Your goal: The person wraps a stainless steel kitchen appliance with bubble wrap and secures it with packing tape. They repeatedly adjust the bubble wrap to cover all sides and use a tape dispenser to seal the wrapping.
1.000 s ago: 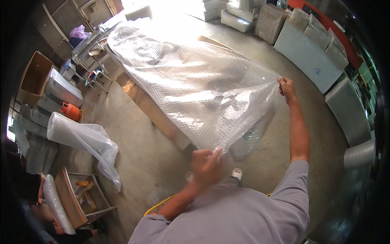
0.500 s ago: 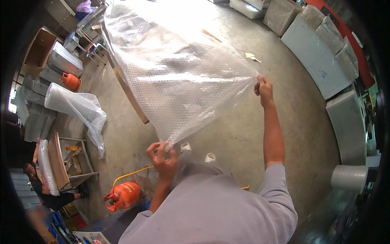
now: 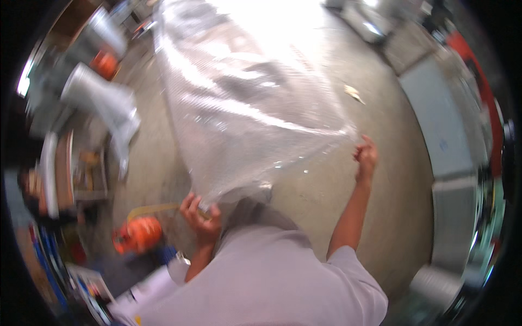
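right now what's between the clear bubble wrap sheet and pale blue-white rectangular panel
A small yellowish scrap on concrete floor, and the right hand beside the sheet, in the head view.

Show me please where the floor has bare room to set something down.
The widest bare floor lies between the right hand and the pale panel. A narrower strip runs between the bubble wrap and the roll of plastic film. It is crowded at lower left, around the orange gas cylinder.

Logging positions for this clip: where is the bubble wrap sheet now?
In the head view, the bubble wrap sheet fills the upper middle, its near corners at the left hand and right hand.
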`<state>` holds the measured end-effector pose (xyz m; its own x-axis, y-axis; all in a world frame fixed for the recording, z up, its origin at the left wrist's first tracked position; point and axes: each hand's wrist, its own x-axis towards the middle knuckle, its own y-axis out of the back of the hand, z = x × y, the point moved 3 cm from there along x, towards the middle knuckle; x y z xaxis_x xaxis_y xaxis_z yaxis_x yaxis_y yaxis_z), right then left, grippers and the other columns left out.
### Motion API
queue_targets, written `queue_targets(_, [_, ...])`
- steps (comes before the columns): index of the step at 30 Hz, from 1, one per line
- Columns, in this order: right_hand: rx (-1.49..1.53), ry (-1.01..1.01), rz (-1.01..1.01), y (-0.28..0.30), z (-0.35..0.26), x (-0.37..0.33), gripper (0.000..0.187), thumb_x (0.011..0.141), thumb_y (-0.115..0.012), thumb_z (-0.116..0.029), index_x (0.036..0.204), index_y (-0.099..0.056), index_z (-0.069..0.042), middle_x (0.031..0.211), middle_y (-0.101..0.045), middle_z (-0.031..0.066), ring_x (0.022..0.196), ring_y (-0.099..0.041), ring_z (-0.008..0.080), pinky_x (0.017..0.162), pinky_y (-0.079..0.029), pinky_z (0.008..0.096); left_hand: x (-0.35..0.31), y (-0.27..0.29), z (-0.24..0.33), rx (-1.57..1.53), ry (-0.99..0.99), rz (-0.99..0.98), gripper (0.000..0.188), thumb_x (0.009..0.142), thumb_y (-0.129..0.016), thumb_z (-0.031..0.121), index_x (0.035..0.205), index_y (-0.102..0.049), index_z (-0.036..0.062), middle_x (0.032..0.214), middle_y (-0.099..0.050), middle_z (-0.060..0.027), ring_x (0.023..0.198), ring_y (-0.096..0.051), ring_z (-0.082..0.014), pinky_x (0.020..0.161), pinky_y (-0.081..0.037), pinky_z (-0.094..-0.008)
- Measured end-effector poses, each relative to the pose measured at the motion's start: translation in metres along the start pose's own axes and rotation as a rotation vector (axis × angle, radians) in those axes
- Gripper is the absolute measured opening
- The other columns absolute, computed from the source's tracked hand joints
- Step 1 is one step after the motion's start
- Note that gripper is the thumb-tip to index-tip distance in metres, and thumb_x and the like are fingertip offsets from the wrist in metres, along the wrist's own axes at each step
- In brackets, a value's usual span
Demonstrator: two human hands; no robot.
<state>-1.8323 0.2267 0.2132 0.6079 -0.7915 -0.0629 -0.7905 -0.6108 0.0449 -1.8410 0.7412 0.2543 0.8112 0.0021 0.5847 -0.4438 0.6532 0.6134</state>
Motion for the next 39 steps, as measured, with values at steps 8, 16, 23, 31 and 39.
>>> queue_targets(8, [0.117, -0.064, -0.421, -0.021, -0.008, -0.009, 0.071, 0.099, -0.068, -0.032, 0.153, -0.032, -0.003, 0.088, -0.062, 0.0061, 0.072, -0.06, 0.0126, 0.061, -0.046, 0.0249, -0.001, -0.009, 0.021, 0.206, 0.108, -0.01, 0.038, 0.089, -0.074, 0.014, 0.123, -0.061, 0.0051, 0.127, -0.057, -0.0189, 0.117, -0.057, -0.0383, 0.1, -0.049, -0.0456])
queue_targets(16, [-0.309, 0.198, -0.627, -0.002, -0.033, 0.001, 0.098, 0.083, -0.086, -0.017, 0.161, -0.027, -0.019, 0.118, -0.058, 0.0121, 0.079, -0.061, 0.0168, 0.071, -0.053, 0.031, 0.017, -0.011, 0.053, 0.425, 0.213, 0.083, 0.038, 0.084, -0.073, 0.007, 0.121, -0.066, 0.0069, 0.12, -0.062, -0.0164, 0.112, -0.062, -0.0389, 0.095, -0.052, -0.0462])
queue_targets(23, [-0.476, 0.595, -0.469, -0.006, -0.018, 0.011, 0.046, 0.091, -0.078, -0.019, 0.136, -0.066, -0.014, 0.107, -0.063, 0.0129, 0.078, -0.062, 0.0184, 0.072, -0.054, 0.0337, 0.011, -0.008, 0.037, 0.367, 0.246, 0.077, 0.04, 0.086, -0.062, 0.004, 0.126, -0.063, 0.0018, 0.117, -0.062, -0.0201, 0.11, -0.062, -0.0405, 0.091, -0.052, -0.0466])
queue_targets(31, [-0.399, 0.667, -0.365, -0.007, -0.018, 0.014, 0.027, 0.093, -0.072, -0.009, 0.12, -0.074, -0.011, 0.099, -0.068, 0.0099, 0.071, -0.065, 0.0158, 0.064, -0.054, 0.0309, 0.0, -0.02, 0.027, 0.249, 0.282, 0.177, 0.035, 0.09, -0.053, 0.01, 0.12, -0.064, -0.0048, 0.104, -0.062, -0.0258, 0.099, -0.061, -0.0452, 0.088, -0.049, -0.0506])
queue_targets(39, [-0.541, 0.608, -0.279, -0.002, -0.024, 0.027, 0.033, 0.094, -0.07, -0.013, 0.127, -0.069, -0.007, 0.122, -0.062, 0.0177, 0.109, -0.064, 0.027, 0.085, -0.054, 0.038, -0.011, -0.036, 0.032, 0.25, 0.291, 0.115, 0.04, 0.094, -0.06, 0.019, 0.128, -0.063, -0.0006, 0.115, -0.057, -0.0201, 0.101, -0.056, -0.0409, 0.086, -0.047, -0.0497])
